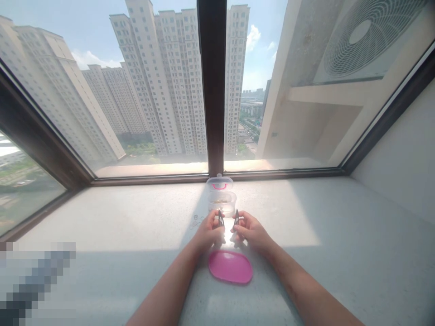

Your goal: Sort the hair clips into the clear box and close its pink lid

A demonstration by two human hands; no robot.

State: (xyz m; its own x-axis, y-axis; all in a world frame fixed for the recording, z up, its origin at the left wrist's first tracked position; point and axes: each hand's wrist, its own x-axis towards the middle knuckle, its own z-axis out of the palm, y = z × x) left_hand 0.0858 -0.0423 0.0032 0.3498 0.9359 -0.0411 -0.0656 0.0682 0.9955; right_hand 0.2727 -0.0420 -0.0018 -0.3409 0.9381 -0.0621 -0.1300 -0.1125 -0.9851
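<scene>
My left hand [208,232] pinches a dark hair clip [221,219] between thumb and fingers, the clip standing roughly upright. A second dark hair clip [237,217] is gripped the same way by my right hand [251,231]. The two clips are a short gap apart, facing each other. Just beyond them stands a clear plastic box [222,198] with some small items inside that I cannot make out. On the near side of my hands lies a pink oval plastic piece [230,267], flat on the sill.
Behind the box is a clear lid-like part [219,183] with a pink handle, close to the window frame [215,136]. Several small ring-shaped items [196,221] lie left of the box. The pale sill [136,217] spreads to both sides, ending at a white wall [397,176] on the right.
</scene>
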